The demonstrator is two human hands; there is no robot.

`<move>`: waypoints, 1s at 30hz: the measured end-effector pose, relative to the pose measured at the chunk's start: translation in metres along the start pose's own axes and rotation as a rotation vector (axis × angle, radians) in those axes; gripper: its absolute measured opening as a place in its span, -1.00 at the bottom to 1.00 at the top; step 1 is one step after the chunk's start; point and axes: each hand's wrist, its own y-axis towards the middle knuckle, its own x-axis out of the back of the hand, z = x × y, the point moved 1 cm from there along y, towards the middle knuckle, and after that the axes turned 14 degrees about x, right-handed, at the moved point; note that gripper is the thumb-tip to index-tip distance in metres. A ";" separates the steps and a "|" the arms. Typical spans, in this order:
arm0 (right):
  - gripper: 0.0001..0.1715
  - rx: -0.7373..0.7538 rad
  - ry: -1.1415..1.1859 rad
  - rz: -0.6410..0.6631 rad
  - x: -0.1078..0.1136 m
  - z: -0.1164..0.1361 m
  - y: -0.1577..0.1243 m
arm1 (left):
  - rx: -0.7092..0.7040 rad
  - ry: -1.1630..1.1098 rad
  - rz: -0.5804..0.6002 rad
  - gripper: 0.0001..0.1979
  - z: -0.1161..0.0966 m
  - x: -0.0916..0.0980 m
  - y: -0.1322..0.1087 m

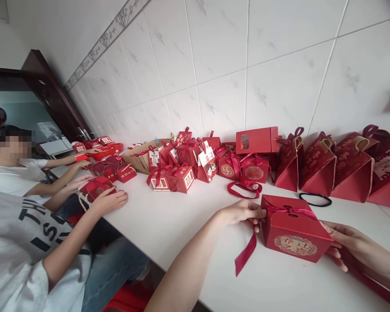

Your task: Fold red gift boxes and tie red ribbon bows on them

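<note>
A red gift box (294, 232) with a gold round pattern on its front stands on the white table in front of me. A dark red ribbon (287, 211) crosses its top, over a cut-out closure. At the box's left edge, my left hand (243, 213) pinches the ribbon, and a loose tail hangs below the fingers. My right hand (339, 242) is closed against the box's right side, around the ribbon's other end. That end trails toward the lower right; the box partly hides those fingertips.
Behind lie a black elastic loop (315, 199) and a loose red ribbon (245, 190). Several red boxes (182, 177) and triangular red bags (286, 169) line the tiled wall. At left, a co-worker's hand (112, 201) touches another red box (97, 187); other people's arms show beyond.
</note>
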 end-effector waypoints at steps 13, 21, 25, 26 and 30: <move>-0.47 0.009 0.055 0.008 -0.005 0.005 -0.003 | -0.045 0.013 0.071 -0.43 0.006 0.009 0.010; -0.50 0.035 0.017 0.011 -0.006 0.010 -0.004 | -0.047 0.020 0.064 -0.38 0.002 0.006 0.005; -0.42 0.003 -0.004 0.013 -0.007 0.012 -0.005 | -0.031 0.021 0.062 -0.39 0.000 0.006 0.004; -0.41 -0.003 0.000 0.014 -0.007 0.012 -0.005 | -0.026 0.020 0.060 -0.41 0.000 0.006 0.004; -0.39 0.011 0.001 0.022 -0.007 0.011 -0.004 | -0.005 0.017 0.047 -0.49 0.000 0.006 0.004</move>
